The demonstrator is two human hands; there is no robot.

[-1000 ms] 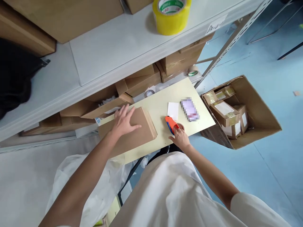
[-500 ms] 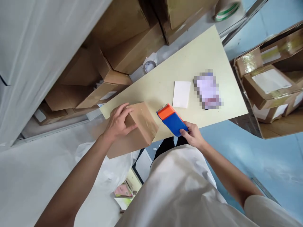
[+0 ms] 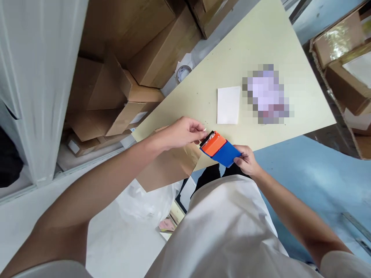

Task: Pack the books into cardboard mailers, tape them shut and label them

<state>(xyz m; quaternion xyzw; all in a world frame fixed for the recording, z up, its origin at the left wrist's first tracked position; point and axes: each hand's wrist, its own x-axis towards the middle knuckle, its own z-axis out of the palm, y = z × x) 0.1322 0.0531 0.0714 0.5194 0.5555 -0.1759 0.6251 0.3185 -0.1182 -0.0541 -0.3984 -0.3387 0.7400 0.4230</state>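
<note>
My right hand (image 3: 247,159) is closed around the blue end of a blue and orange tape dispenser (image 3: 226,153). Its black serrated edge and a shiny strip point towards my left hand (image 3: 187,132). The left fingers are pinched together right at that edge; a small whitish bit shows at their tips, too small to name. Under my left forearm, a brown cardboard box (image 3: 169,168) rests on the near edge of the pale table (image 3: 278,42), partly hidden by the arm. Beyond the dispenser lies a white sheet of paper (image 3: 228,105).
A blurred-out flat item (image 3: 267,92) lies right of the paper. Large open cartons (image 3: 150,50) line the far left side, near a tape roll (image 3: 183,73). At the right stands a big carton (image 3: 324,85) holding smaller boxes. A white plastic bag (image 3: 147,202) hangs below the table.
My left hand has let go of the cardboard box and moved right to the dispenser's toothed edge. The dispenser has turned slightly in my right hand. The view has shifted.
</note>
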